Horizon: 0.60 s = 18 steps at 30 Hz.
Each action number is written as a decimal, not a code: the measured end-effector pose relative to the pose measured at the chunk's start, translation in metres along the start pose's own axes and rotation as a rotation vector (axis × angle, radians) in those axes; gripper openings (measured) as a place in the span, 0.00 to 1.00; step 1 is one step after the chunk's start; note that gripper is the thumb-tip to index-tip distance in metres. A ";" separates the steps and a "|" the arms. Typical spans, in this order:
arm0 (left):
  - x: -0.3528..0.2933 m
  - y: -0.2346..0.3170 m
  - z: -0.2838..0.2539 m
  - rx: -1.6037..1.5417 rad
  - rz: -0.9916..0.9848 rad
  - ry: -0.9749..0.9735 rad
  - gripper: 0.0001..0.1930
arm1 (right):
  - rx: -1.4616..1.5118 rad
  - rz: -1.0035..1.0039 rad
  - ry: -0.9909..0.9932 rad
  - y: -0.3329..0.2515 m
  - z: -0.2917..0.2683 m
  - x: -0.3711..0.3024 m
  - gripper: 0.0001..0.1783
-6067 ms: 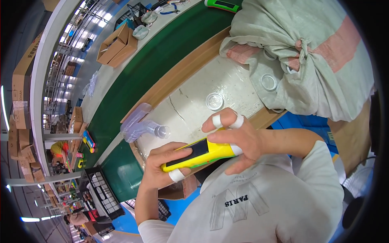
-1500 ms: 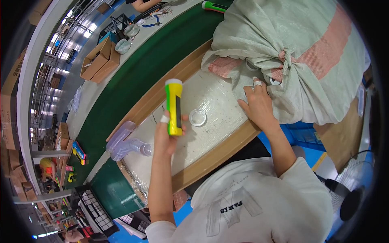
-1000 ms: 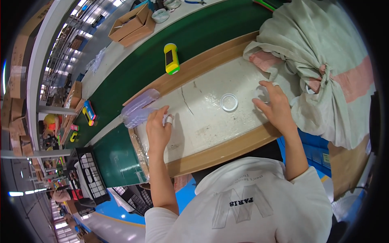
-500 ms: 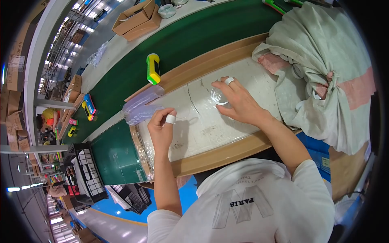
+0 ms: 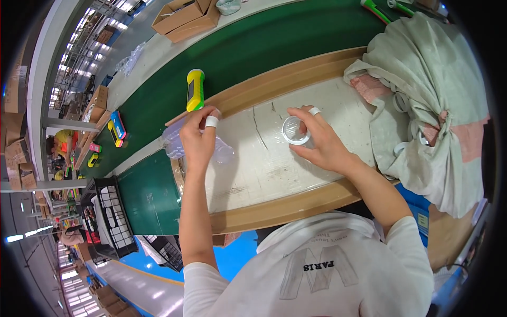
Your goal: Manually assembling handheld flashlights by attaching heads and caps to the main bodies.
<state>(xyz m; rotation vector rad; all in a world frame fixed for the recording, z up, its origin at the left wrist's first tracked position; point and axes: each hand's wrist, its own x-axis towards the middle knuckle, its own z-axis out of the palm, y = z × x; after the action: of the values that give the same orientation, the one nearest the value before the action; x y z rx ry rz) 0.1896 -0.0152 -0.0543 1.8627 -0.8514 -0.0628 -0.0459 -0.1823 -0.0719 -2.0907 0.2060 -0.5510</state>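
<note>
My right hand (image 5: 322, 140) holds a clear round piece with a white rim (image 5: 296, 130) between thumb and fingers, above a worn whitish board (image 5: 253, 174). My left hand (image 5: 198, 140) is closed in a pinch over pale purple, see-through plastic pieces (image 5: 224, 152) at the board's left end. A faint clear edge shows by its fingertips, but what they hold I cannot make out. White bands wrap a finger on each hand. Just beyond the left hand, a yellow and green handheld device (image 5: 195, 90) lies on the green belt.
Brown cardboard strips (image 5: 296, 74) border the board. To the right, a big whitish woven sack (image 5: 422, 79) holds several white rings (image 5: 401, 102). More colourful devices (image 5: 117, 127) lie along the green belt (image 5: 253, 58). An open cardboard box (image 5: 185, 21) sits beyond; a black crate (image 5: 113, 216) stands at left.
My left hand has moved away from me and left, onto the purple pieces, one of which now sticks out to its right. The round piece in my right hand has tilted; its rim shows more fully.
</note>
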 end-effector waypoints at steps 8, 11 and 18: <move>0.046 -0.040 -0.015 0.336 0.268 -0.147 0.07 | -0.048 -0.005 0.015 0.008 0.014 0.004 0.38; 0.062 -0.053 -0.046 0.334 0.405 -0.012 0.08 | -0.027 0.077 0.136 0.016 0.013 0.000 0.37; 0.097 -0.244 -0.233 0.872 -0.024 0.490 0.20 | -0.135 0.148 0.348 0.037 0.002 0.007 0.34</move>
<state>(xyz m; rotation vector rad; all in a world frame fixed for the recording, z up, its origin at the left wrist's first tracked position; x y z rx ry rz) 0.4856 0.1629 -0.1171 2.5217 -0.5313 0.8381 -0.0364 -0.2039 -0.1014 -2.0745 0.6074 -0.8278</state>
